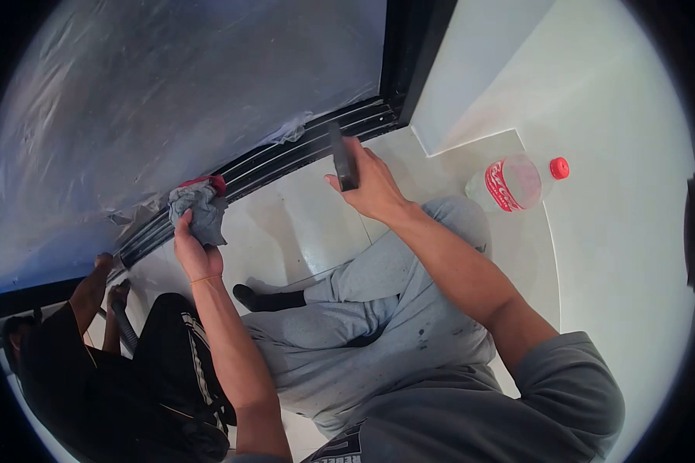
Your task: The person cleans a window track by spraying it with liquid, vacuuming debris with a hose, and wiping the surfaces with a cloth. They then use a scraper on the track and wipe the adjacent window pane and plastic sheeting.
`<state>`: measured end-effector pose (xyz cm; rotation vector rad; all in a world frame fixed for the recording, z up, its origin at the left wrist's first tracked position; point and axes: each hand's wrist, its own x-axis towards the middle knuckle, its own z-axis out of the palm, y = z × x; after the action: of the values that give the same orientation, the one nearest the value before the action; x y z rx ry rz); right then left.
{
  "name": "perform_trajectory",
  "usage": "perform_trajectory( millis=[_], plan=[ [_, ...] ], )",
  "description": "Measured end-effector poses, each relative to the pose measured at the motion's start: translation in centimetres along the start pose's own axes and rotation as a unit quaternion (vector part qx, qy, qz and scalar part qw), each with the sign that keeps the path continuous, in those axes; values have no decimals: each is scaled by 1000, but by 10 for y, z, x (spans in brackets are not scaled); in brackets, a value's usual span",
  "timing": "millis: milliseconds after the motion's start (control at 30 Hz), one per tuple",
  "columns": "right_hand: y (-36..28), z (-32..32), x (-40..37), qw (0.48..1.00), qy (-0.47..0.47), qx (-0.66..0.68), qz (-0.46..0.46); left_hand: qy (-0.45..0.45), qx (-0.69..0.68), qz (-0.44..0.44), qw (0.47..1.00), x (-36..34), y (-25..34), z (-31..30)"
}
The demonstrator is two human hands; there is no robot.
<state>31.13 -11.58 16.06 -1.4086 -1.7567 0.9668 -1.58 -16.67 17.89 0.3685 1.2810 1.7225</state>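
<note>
In my left hand (199,251) is a crumpled grey cloth (201,210) with a red part along its top, held in front of the black door track (247,166). My right hand (372,184) is closed around a dark, narrow tool (343,158), whose far end reaches over the track and looks blurred. Bunched clear plastic (289,130) lies at the track between my two hands. The fingertips of my left hand are partly hidden by the cloth.
A bottle with a red label (508,185) and red cap stands on the tiled floor at the right. Plastic film covers the large panel (201,85). A co-worker in black (100,386) crouches at lower left, hands near the track. A white wall corner (471,85) rises beyond.
</note>
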Motion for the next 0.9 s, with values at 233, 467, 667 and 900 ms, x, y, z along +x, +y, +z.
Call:
perform_trajectory(
  millis=[233, 467, 667, 900],
  plan=[
    [18, 8, 3, 999, 39, 6, -9, 32, -13, 54, 998, 4, 7, -4],
    [7, 10, 4, 998, 38, 36, -18, 142, -78, 120, 979, 10, 30, -31],
    [-2, 9, 1, 997, 24, 67, 16, 147, -91, 112, 978, 6, 32, -22],
    [8, 11, 4, 999, 23, 43, -17, 144, -88, 118, 979, 6, 32, -26]
  ],
)
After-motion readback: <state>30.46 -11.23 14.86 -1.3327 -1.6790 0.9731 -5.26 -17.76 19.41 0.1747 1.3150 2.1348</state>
